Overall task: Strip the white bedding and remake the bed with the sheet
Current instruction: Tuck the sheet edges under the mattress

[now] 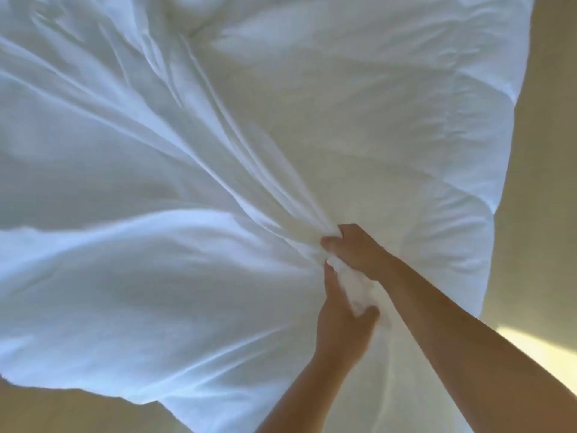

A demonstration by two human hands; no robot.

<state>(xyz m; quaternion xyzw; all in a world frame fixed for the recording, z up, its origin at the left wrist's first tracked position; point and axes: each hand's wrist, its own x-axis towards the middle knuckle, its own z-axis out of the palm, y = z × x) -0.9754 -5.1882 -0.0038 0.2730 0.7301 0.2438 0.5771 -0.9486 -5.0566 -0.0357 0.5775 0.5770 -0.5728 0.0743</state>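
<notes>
- The white bedding (218,151) fills most of the view. One part of it is gathered into a tight bunch that both hands hold, and the rest spreads away from the fingers in every direction.
- Long, taut folds run out from the bunch, fanning up and to the left of the fingers. Broader, softer billows lie to the left of them and below.
- To the right of the fingers the cloth looks smoother and slightly puffed, ending in a curved edge well beyond the hands.
- The right hand (359,251) is the farther one along the bunch. Its fingers (332,242) are curled tightly over the gathered cloth and closed on it, with the knuckles up.
- The left hand (338,326) sits just behind the right, almost touching it, and grips the tail of the same bunch. Its thumb (327,276) lies along the cloth pointing towards the right hand, and its other fingers wrap round from below.
- A short twist of white cloth shows between the two grips.
- Both forearms are bare, the right forearm (468,339) coming in from the lower right and the left forearm (296,398) from the bottom edge.
- Past the edge of the bedding, right of the fingers and also below them to the left, there is a plain beige surface (549,135). Whether it is wall or floor cannot be told.
- A bright yellowish patch (537,348) lies on that surface, beyond the right forearm.
</notes>
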